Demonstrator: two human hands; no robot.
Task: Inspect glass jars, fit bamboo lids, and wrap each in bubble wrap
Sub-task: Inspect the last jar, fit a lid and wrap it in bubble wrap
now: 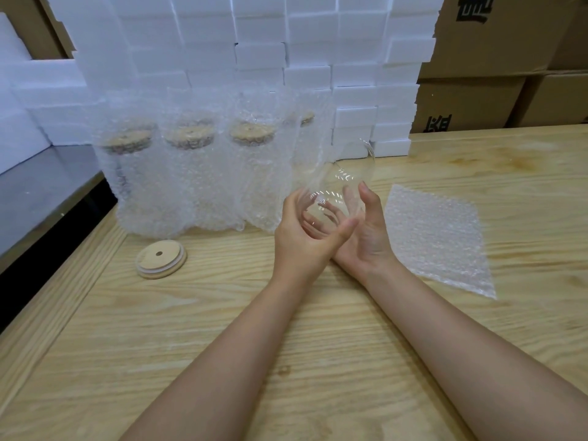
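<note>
A clear glass jar (pixel 342 178) without a lid is tilted in the air above the wooden table (pixel 222 329), its mouth pointing up and to the right. My left hand (pixel 302 240) grips its base from the left. My right hand (pixel 366 227) holds it from the right, thumb on the glass. A round bamboo lid (pixel 161 258) with a small centre hole lies flat on the table to the left. A loose sheet of bubble wrap (pixel 439 240) lies flat to the right of my hands.
Several lidded jars wrapped in bubble wrap (pixel 187 179) stand in a row behind my hands. White foam blocks (pixel 286 58) are stacked along the back. Cardboard boxes (pixel 493 74) sit at the back right. A grey metal surface (pixel 41 192) adjoins the table's left edge.
</note>
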